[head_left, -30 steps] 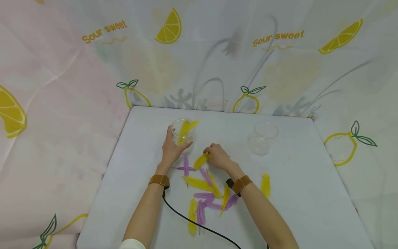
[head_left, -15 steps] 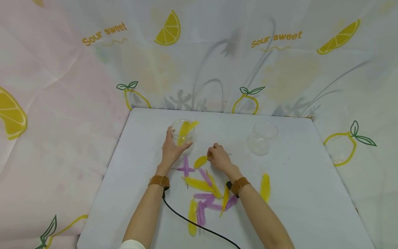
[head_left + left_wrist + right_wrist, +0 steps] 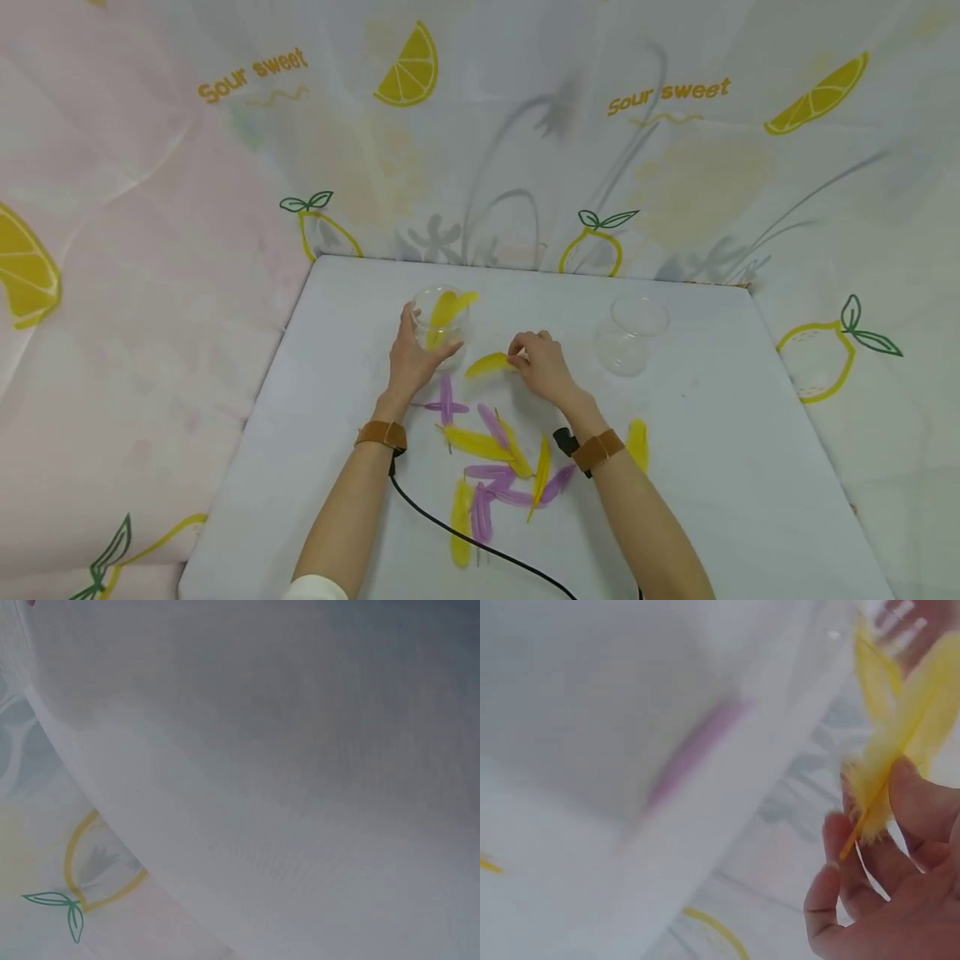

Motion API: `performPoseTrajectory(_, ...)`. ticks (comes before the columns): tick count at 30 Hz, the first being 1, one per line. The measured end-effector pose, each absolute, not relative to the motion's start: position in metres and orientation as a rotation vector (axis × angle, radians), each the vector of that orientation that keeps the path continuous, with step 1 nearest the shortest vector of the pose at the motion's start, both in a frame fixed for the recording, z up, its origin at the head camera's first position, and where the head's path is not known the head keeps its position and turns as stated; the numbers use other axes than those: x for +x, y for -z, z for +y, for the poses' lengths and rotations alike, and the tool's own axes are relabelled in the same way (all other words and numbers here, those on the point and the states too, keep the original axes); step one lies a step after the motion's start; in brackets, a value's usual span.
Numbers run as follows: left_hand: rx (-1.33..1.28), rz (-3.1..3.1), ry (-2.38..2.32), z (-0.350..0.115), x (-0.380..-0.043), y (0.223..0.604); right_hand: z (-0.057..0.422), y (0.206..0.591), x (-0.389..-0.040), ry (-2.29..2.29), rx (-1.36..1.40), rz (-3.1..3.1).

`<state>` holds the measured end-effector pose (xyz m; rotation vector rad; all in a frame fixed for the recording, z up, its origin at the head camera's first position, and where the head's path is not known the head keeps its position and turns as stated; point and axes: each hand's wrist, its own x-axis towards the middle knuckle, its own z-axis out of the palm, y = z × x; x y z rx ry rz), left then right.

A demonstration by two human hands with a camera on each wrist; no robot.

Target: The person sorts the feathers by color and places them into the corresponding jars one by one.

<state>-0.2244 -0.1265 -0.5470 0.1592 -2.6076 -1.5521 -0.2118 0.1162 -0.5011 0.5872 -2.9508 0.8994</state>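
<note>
In the head view my left hand (image 3: 412, 358) grips a clear glass jar (image 3: 450, 340) at the back left, thumb and fingers on either side of it. Yellow feathers (image 3: 444, 310) stand inside, one poking past the rim. My right hand (image 3: 543, 364) pinches a yellow feather (image 3: 487, 364) by its quill end, its tip pointing left toward the jar. The right wrist view shows thumb and fingers of the right hand (image 3: 900, 862) on the quill of the yellow feather (image 3: 919, 712). The left wrist view has mostly bare table in it.
Purple feathers (image 3: 482, 512) and yellow feathers (image 3: 477, 443) lie scattered in front of the hands. A second clear jar (image 3: 624, 350) stands at the back right. One yellow feather (image 3: 637, 443) lies beside the right forearm. A black cable (image 3: 465, 535) runs from the left wrist across the table (image 3: 750, 500).
My right hand has shifted slightly right and away from me, lifting the yellow feather from among the others. The left hand keeps its grip on the jar.
</note>
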Motion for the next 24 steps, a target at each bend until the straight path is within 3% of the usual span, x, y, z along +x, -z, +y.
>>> performPoseTrajectory(13, 0.184, -2.625, 1.572, -0.128, -0.225, 0.546, 0.082, 0.423, -0.236, -0.943, 0.584, -2.72)
performPoseTrajectory(24, 0.196, -2.608, 1.58, -0.126, -0.223, 0.544, 0.04, 0.433, -0.254, -0.748, 0.793, -2.734)
